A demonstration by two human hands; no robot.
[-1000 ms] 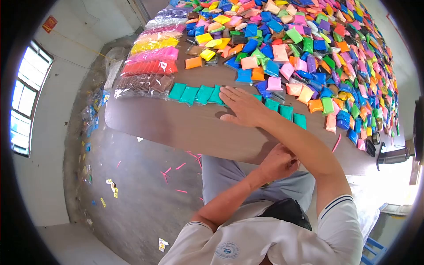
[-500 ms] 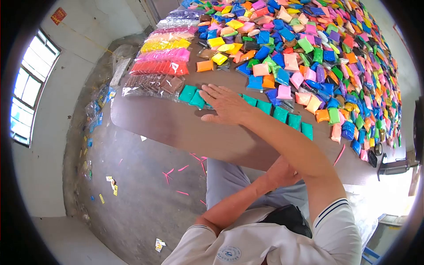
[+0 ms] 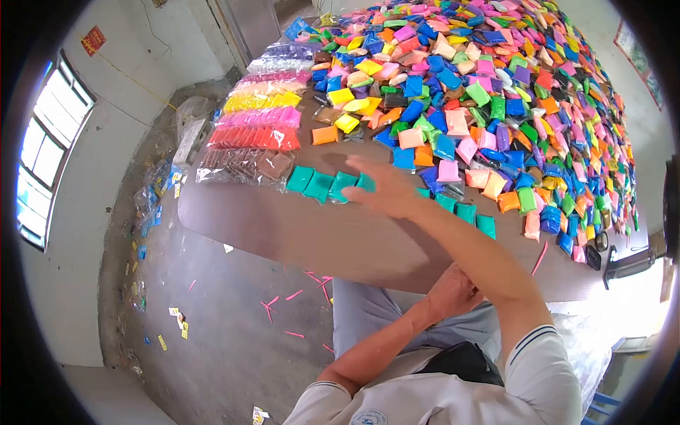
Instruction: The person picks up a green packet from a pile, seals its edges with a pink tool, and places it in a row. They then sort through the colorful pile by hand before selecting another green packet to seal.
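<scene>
A row of teal green packets (image 3: pixel 319 187) lies along the near part of the brown table (image 3: pixel 283 227). My right hand (image 3: pixel 386 188) is over the middle of this row, fingers stretched and apart, slightly blurred, and holding nothing visible. It hides some of the packets; others, such as a green packet (image 3: pixel 465 213), show beyond my forearm. My left hand (image 3: pixel 453 292) is low at the table's front edge, beside my right forearm. Its fingers are curled closed and partly hidden, so what they hold, if anything, does not show.
Clear bags of sorted packets, such as red ones (image 3: pixel 253 138) and brown ones (image 3: pixel 244 166), line the table's left end. A large heap of mixed coloured packets (image 3: pixel 489 106) covers the far and right side. A black stand (image 3: pixel 630 268) is at the right edge. Pink strips (image 3: pixel 269 306) litter the floor.
My right hand has moved right along the green row, uncovering packets at its left end. My left hand stays closed near the table edge. The view has shifted slightly.
</scene>
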